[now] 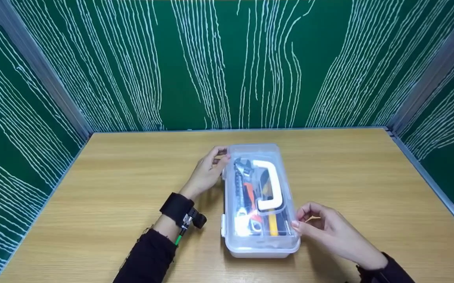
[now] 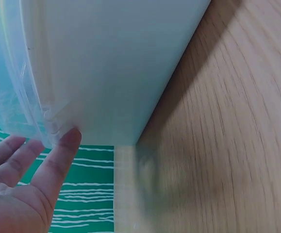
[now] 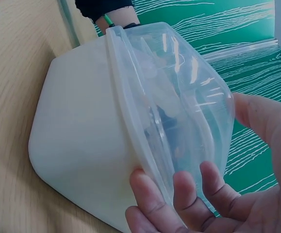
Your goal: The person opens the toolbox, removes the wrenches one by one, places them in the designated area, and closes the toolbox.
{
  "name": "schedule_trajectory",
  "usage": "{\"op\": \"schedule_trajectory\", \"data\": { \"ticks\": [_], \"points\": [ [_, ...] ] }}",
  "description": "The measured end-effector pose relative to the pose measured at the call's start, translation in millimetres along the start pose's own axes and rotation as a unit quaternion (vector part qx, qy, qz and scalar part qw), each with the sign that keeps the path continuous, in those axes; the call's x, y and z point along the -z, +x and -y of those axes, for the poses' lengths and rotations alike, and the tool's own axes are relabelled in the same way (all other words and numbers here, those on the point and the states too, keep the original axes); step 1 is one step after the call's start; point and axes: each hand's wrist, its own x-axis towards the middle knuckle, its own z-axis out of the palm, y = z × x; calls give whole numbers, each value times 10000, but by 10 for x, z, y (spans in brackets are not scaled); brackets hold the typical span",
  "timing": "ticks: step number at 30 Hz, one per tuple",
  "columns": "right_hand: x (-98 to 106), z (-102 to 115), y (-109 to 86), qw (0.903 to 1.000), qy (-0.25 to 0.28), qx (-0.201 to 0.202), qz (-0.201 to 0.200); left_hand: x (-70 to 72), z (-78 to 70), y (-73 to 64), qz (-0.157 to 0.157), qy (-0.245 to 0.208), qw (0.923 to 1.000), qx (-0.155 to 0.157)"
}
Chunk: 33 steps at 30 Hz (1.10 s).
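Observation:
A toolbox (image 1: 255, 245) with a clear lid and white base lies on the table, its lid down. Through the lid show an adjustable wrench (image 1: 244, 168), a red-and-black handled tool (image 1: 249, 192) and a yellow handle (image 1: 273, 224). On top is a white carrying handle (image 1: 276, 184). My left hand (image 1: 207, 173) holds the toolbox's far left edge, thumb on the lid and a fingertip by a latch. At the near right side, my right hand (image 1: 331, 228) holds the lid edge, thumb on the lid, with curled fingers (image 3: 152, 194) along the rim.
The wooden table (image 1: 140, 169) extends to both sides of the toolbox. Green panels (image 1: 234, 78) with wavy white lines stand behind and at the sides, joined by grey metal posts (image 1: 50, 74). A black strap with a small camera (image 1: 199, 220) sits on the left wrist.

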Motion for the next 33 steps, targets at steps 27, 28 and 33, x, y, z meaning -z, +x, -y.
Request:
{"op": "schedule_trajectory", "data": {
  "ticks": [27,28,33],
  "points": [
    [292,-385,640,9966,658,-484,-73,24,-519,-657,-78,1772,9795,-957],
    [279,-395,675,9961,734,-488,-42,9,-570,-706,-38,1902,9755,-1102],
    [225,-433,801,9933,1007,-532,217,-90,-789,-925,157,2496,9525,-1738]
  ]
}}
